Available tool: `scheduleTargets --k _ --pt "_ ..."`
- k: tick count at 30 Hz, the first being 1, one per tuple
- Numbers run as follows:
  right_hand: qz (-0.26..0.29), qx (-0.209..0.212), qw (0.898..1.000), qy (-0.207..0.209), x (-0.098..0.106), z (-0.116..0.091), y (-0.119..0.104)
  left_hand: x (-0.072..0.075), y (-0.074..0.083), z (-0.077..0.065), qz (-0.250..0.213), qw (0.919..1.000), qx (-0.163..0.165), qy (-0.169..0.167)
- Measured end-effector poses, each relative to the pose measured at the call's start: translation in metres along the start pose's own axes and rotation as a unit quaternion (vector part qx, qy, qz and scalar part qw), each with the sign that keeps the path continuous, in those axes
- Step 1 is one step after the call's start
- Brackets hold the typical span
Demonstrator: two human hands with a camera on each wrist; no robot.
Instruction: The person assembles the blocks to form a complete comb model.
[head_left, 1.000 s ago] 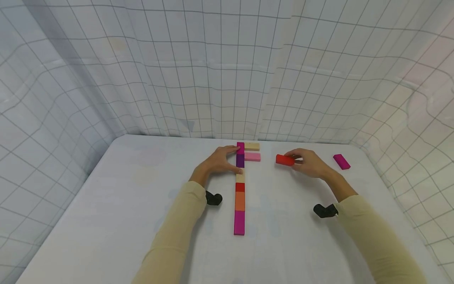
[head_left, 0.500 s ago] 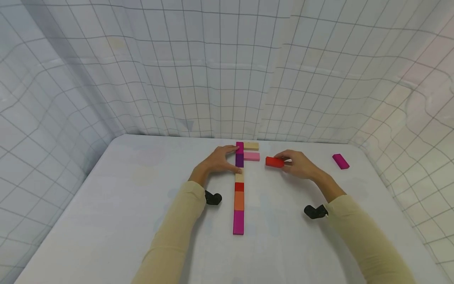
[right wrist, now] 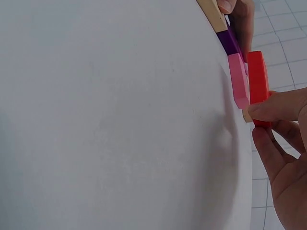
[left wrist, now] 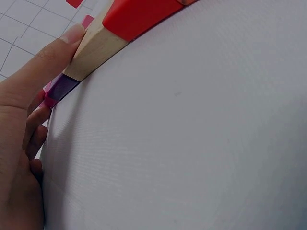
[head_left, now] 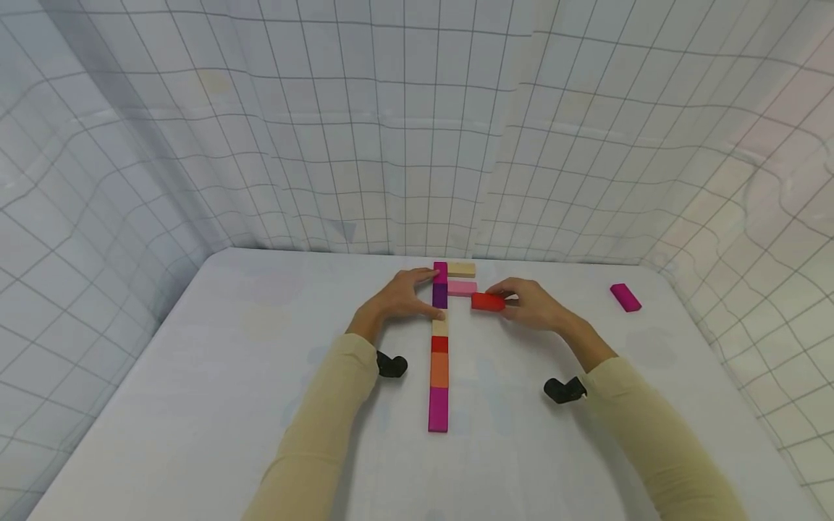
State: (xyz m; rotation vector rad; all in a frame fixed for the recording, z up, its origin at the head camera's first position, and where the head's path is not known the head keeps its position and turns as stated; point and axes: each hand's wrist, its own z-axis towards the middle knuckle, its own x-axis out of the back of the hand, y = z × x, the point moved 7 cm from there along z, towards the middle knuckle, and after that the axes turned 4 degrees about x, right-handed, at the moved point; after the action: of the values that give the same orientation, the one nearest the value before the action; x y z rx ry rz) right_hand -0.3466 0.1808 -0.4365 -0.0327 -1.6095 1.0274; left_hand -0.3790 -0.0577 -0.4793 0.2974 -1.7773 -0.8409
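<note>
In the head view, a row of coloured wooden blocks runs toward the person, from a magenta block (head_left: pixel 440 270) through a purple block (head_left: pixel 439 295), beige block (head_left: pixel 439 325), small red block (head_left: pixel 439 344) and orange block (head_left: pixel 439 370) to another magenta block (head_left: pixel 439 409). My left hand (head_left: pixel 399 295) rests against it, thumb on the beige block and a fingertip at the far magenta one. A pink block (head_left: pixel 462 289) and a second beige block (head_left: pixel 461 270) project rightward from the far end. Thumb and fingers of my right hand (head_left: pixel 531 304) pinch a red block (head_left: pixel 488 302), held above the table beside the pink one.
One loose magenta block (head_left: pixel 625 297) lies on the white table (head_left: pixel 195 405) at the right. A gridded white curtain (head_left: pixel 417 130) surrounds the back and sides. Black wrist cameras (head_left: pixel 564 391) stick out by both sleeves.
My right hand has carried the red block leftward and slightly nearer to me, up to the pink block. The left hand and the row have stayed in place.
</note>
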Motion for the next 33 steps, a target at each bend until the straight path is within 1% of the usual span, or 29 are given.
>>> scheduleTargets --k 7,14,21,27,33 --pt "-0.007 0.015 1.0 -0.006 -0.006 0.007 -0.009 0.003 0.002 0.0 0.002 1.0 -0.007 0.002" --pt "0.004 0.027 1.0 -0.014 -0.015 0.011 -0.012 0.002 0.003 -0.002 -0.002 1.0 -0.003 -0.002" --pt "0.002 0.023 1.0 -0.019 -0.023 0.016 -0.014 0.002 0.0 -0.001 0.005 1.0 -0.003 0.003" --pt "0.0 0.031 0.999 -0.02 -0.028 0.019 -0.018 0.001 0.0 0.0 0.008 1.0 -0.003 0.004" --pt "0.007 0.023 1.0 -0.02 -0.031 0.02 -0.016 0.0 0.001 0.002 0.012 0.9998 -0.012 0.003"
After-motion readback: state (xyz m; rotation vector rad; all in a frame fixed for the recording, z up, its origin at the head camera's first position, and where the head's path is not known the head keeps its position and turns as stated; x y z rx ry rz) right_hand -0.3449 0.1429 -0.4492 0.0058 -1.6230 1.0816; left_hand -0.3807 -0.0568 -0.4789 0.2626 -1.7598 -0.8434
